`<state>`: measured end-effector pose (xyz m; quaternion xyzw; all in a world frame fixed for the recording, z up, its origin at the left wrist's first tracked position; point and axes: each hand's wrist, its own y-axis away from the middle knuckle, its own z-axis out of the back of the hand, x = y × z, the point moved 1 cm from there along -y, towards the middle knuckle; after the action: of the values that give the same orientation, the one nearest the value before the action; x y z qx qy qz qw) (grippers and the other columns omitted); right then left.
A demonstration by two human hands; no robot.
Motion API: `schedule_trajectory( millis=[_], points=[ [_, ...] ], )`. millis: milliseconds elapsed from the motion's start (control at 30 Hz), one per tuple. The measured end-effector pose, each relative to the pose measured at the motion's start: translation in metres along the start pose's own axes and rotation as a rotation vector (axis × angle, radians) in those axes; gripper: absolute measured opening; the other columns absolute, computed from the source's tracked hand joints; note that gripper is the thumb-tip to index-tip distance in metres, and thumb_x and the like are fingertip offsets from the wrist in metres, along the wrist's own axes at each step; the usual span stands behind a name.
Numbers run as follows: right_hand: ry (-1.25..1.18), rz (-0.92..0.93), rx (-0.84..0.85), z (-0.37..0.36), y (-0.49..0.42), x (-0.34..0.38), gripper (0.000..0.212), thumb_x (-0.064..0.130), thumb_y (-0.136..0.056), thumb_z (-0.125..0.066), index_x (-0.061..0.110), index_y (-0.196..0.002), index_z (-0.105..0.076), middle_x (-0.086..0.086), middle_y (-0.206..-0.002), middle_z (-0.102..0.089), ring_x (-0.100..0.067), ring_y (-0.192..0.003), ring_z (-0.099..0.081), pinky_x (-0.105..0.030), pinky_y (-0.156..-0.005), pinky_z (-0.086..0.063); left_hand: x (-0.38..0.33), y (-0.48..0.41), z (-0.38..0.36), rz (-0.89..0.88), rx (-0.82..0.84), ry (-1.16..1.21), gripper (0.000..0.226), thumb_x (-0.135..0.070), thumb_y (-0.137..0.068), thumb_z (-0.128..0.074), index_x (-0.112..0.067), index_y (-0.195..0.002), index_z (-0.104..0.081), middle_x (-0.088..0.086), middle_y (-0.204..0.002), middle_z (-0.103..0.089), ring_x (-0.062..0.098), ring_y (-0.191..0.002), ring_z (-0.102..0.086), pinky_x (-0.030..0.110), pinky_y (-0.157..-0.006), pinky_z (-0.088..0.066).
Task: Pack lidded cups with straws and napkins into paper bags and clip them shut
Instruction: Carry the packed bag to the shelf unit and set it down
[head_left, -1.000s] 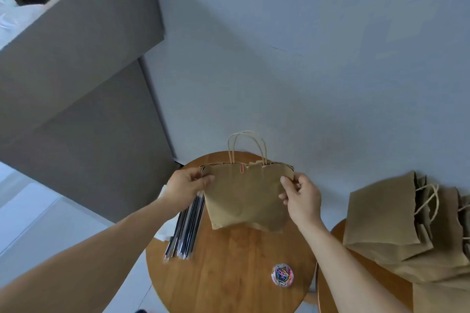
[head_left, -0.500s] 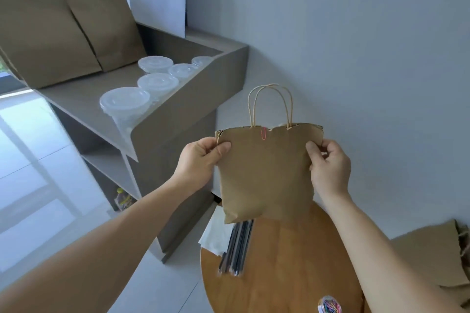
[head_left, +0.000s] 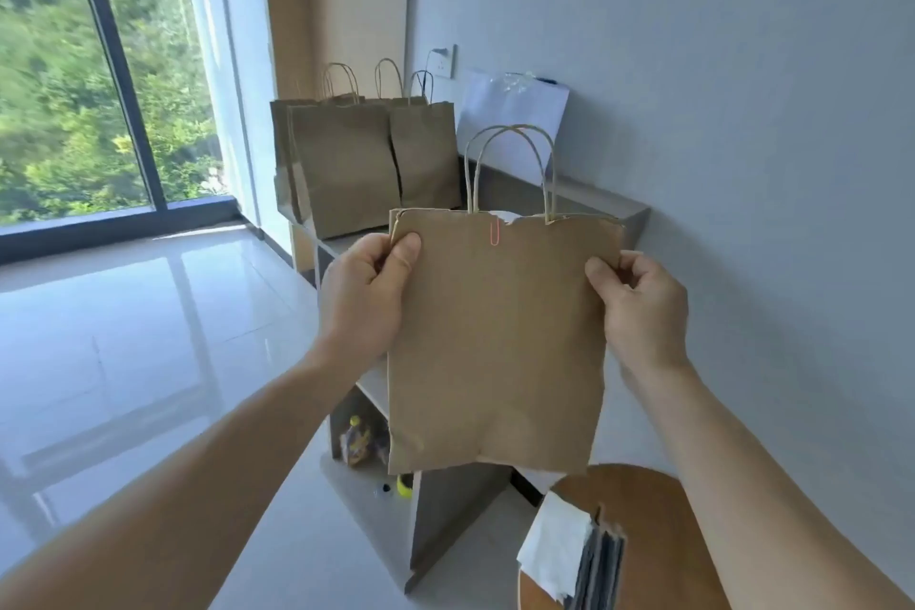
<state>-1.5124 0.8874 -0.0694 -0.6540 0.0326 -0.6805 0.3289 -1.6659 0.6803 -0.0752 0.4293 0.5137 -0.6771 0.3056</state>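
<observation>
The bag (head_left: 495, 347) hangs upright in the air, long axis vertical, handles (head_left: 510, 164) up, with a pink clip (head_left: 494, 232) on its top edge left of centre. The left hand (head_left: 366, 292) pinches its upper left edge, and the right hand (head_left: 638, 307) pinches the upper right. Just behind stands a grey shelf (head_left: 609, 208), with more bags (head_left: 346, 164) at its far left end. Near right, a round table (head_left: 658, 505) carries napkins (head_left: 554, 555) and straws (head_left: 601, 565). Open floor (head_left: 148, 337) spreads left to the window (head_left: 74, 64).
</observation>
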Motion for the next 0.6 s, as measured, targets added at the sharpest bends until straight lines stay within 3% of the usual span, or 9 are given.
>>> schedule_trajectory(
  millis=[167, 300, 367, 500, 600],
  points=[
    [-0.038, 0.087, 0.104, -0.074, -0.032, 0.056, 0.017, 0.024, -0.090, -0.067, 0.026, -0.074, -0.063, 0.024, -0.062, -0.064, 0.005, -0.057, -0.057, -0.010, -0.056, -0.042, -0.020, -0.062, 0.057, -0.085, -0.183, -0.057, 0.035, -0.046, -0.093, -0.057, -0.014, -0.079, -0.065, 0.013, -0.081, -0.066, 0.013, -0.067, -0.053, 0.038, -0.063, -0.047],
    [-0.115, 0.089, 0.187, -0.126, -0.072, 0.077, 0.014, 0.026, -0.090, -0.067, 0.023, -0.077, -0.064, 0.010, -0.072, -0.064, -0.015, -0.068, -0.059, -0.034, -0.067, -0.049, -0.026, -0.114, 0.081, -0.155, -0.269, -0.083, 0.045, -0.048, -0.090, -0.056, -0.005, -0.080, -0.062, 0.001, -0.066, -0.053, 0.015, -0.060, -0.045, 0.035, -0.059, -0.039],
    [-0.137, 0.119, 0.211, -0.148, -0.097, 0.081, 0.013, 0.026, -0.089, -0.067, 0.025, -0.077, -0.063, 0.007, -0.076, -0.066, -0.020, -0.075, -0.063, -0.039, -0.072, -0.053, -0.025, -0.140, 0.085, -0.176, -0.299, -0.072, 0.047, -0.046, -0.090, -0.057, -0.001, -0.080, -0.060, -0.001, -0.064, -0.049, 0.014, -0.060, -0.043, 0.034, -0.059, -0.036],
    [-0.187, 0.137, 0.230, -0.188, -0.150, 0.084, 0.014, 0.028, -0.088, -0.066, 0.027, -0.075, -0.062, 0.019, -0.067, -0.064, -0.002, -0.063, -0.058, -0.027, -0.063, -0.047, -0.024, -0.195, 0.080, -0.211, -0.351, -0.140, 0.047, -0.047, -0.090, -0.057, -0.001, -0.084, -0.062, 0.003, -0.070, -0.054, 0.015, -0.064, -0.047, 0.044, -0.059, -0.043],
    [-0.221, 0.105, 0.268, -0.217, -0.191, 0.081, 0.013, 0.025, -0.089, -0.065, 0.026, -0.077, -0.061, 0.012, -0.071, -0.062, -0.010, -0.062, -0.055, -0.030, -0.061, -0.043, -0.018, -0.236, 0.070, -0.225, -0.376, -0.173, 0.042, -0.044, -0.093, -0.057, -0.004, -0.092, -0.067, 0.011, -0.083, -0.063, 0.018, -0.073, -0.054, 0.047, -0.071, -0.051]
  ],
)
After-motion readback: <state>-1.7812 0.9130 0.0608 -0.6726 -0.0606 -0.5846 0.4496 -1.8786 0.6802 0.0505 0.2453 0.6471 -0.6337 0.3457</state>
